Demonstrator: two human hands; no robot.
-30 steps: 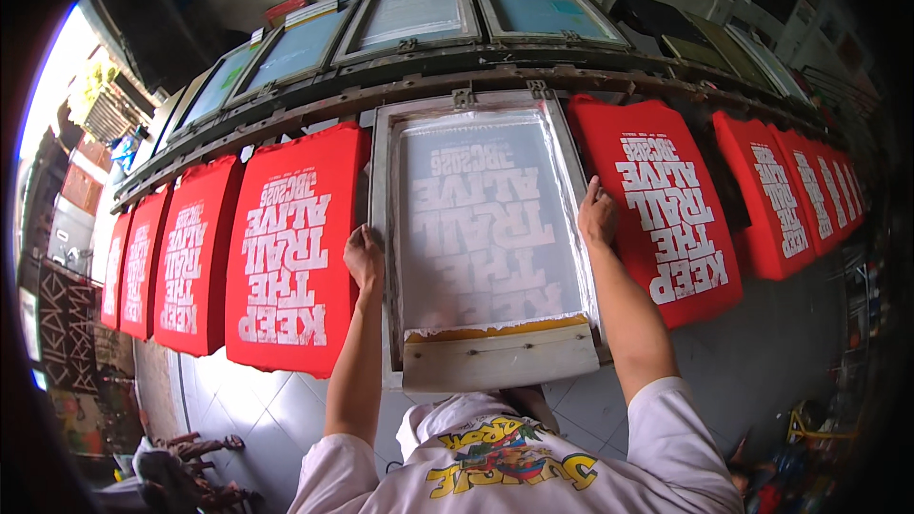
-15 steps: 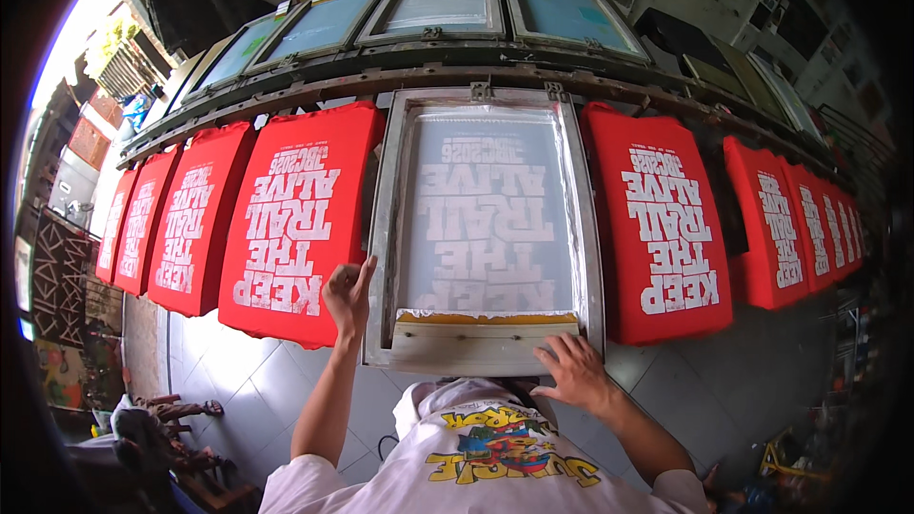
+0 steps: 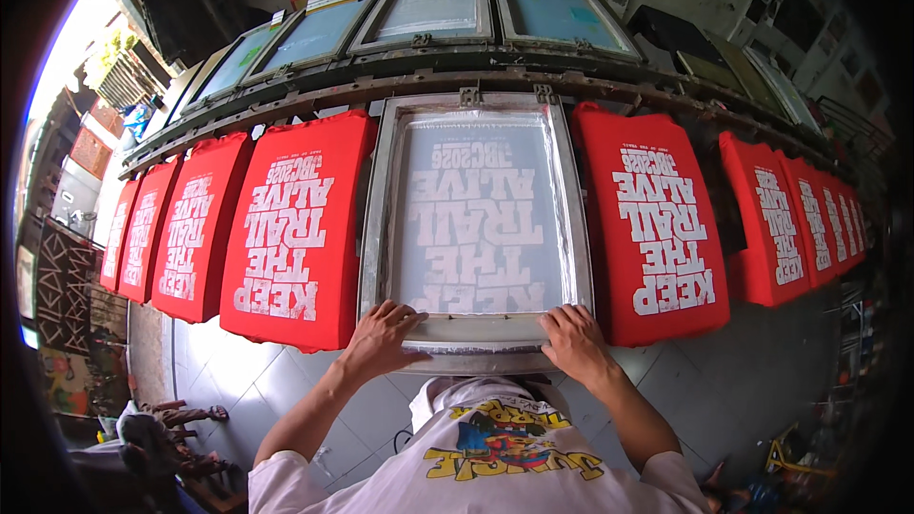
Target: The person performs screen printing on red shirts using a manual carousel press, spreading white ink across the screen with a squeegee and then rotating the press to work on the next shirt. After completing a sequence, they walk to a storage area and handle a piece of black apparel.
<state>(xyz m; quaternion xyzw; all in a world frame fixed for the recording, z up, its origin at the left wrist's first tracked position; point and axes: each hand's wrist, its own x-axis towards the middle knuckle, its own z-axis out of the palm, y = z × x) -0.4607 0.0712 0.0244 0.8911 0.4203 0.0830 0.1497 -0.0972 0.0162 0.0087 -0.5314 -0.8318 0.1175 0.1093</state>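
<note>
A screen-printing frame [image 3: 378,190] lies straight in front of me, its pale mesh [image 3: 476,148] showing mirrored block lettering. Across the frame's near end stands a wide squeegee [image 3: 481,328]. My left hand [image 3: 384,341] is closed over its left end, the fingers on top and the thumb on the near side. The right end is gripped the same way by my right hand [image 3: 576,345]. The squeegee's blade edge is hidden from view. What lies beneath the mesh shows only faintly.
Red shirts on boards, printed in white, flank the frame: one on the left [image 3: 324,143], one on the right [image 3: 628,133], several farther out. Hinge clamps [image 3: 470,97] join the frame to a metal rail [image 3: 314,100]. Behind it, more screens [image 3: 428,14] lie in a row.
My left hand has come down from beside the frame onto the squeegee's left end. My right hand has closed on the other end. The squeegee has tipped more upright.
</note>
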